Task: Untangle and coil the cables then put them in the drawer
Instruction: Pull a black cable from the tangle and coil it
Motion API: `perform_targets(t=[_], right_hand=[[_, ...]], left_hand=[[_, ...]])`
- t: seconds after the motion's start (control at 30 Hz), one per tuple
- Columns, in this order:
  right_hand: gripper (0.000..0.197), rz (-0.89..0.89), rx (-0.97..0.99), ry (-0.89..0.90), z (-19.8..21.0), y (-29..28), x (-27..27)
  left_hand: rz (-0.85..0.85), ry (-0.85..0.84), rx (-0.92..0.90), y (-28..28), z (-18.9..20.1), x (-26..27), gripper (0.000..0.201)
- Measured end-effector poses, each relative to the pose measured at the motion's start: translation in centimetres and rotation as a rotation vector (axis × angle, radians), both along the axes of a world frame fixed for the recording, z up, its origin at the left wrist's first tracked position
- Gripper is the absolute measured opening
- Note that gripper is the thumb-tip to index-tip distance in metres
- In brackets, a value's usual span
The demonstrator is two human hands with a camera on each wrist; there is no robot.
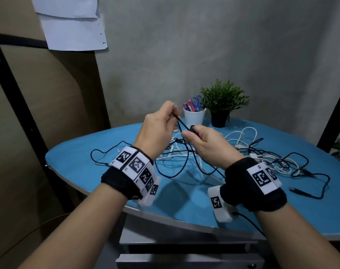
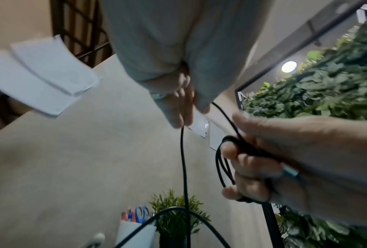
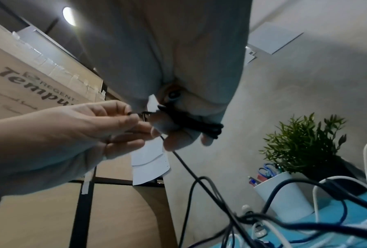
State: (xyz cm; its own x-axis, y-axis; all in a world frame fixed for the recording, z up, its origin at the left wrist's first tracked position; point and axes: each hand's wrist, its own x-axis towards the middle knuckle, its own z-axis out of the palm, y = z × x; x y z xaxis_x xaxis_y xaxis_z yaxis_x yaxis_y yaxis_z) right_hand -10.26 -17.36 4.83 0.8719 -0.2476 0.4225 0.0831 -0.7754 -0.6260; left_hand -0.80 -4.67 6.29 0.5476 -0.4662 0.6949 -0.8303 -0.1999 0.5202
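Observation:
Above the blue table (image 1: 83, 162), my left hand (image 1: 172, 112) pinches a thin black cable (image 1: 181, 123) between thumb and fingertips. My right hand (image 1: 190, 133) grips a small coil of that same cable (image 1: 193, 128). In the right wrist view the coil (image 3: 195, 125) is wound round the fingers, with the left hand (image 3: 133, 120) close beside it. The left wrist view shows the loops (image 2: 222, 161) hanging over the right hand's fingers (image 2: 248, 161). The cable's free length drops into a tangle of black and white cables (image 1: 184, 154) on the table. A grey drawer front (image 1: 184, 259) sits below the table's edge.
A white cup (image 1: 194, 118) with scissors and pens and a small potted plant (image 1: 222, 105) stand at the table's back. More white cables (image 1: 243, 133) and a black USB plug (image 1: 299, 191) lie to the right. A black frame post (image 1: 334, 113) rises at the far right.

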Motion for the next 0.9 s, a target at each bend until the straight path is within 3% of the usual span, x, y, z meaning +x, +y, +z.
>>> perform_targets(t=[0.1, 0.23, 0.47, 0.6, 0.67, 0.7, 0.8, 0.9], right_hand=[[0.041, 0.029, 0.161, -0.070, 0.3, -0.4, 0.0], [0.042, 0.114, 0.515, -0.138, 0.6, -0.5, -0.5], [0.040, 0.163, 1.148, -0.354, 1.8, -1.1, -0.9], [0.038, 0.263, 1.351, -0.523, 2.0, -1.6, -0.4], [0.034, 0.170, 1.216, -0.586, 1.8, -2.0, -0.2], [0.033, 0.076, 1.024, -0.566, 1.5, -2.3, -0.2], [0.026, -0.150, 0.309, -0.294, 0.5, -2.7, -0.5], [0.026, -0.203, -0.022, 0.013, -0.2, -3.1, -0.9]], left_hand=[[0.218, -0.151, 0.143, 0.1, 0.0, 0.2, 0.004], [0.304, -0.125, 0.360, -0.2, -1.7, 0.7, 0.014], [0.200, 0.004, 0.608, -0.7, -5.1, 0.1, 0.012], [0.024, 0.047, 0.752, -1.3, -5.6, -0.6, 0.018], [-0.100, 0.178, 0.808, -1.3, -5.8, -0.9, 0.018], [-0.140, 0.252, 0.813, -1.2, -5.9, -1.0, 0.017], [-0.171, 0.403, 0.672, -1.4, -6.0, -0.5, 0.013], [-0.112, 0.362, 0.452, -1.6, -4.9, 0.3, 0.014]])
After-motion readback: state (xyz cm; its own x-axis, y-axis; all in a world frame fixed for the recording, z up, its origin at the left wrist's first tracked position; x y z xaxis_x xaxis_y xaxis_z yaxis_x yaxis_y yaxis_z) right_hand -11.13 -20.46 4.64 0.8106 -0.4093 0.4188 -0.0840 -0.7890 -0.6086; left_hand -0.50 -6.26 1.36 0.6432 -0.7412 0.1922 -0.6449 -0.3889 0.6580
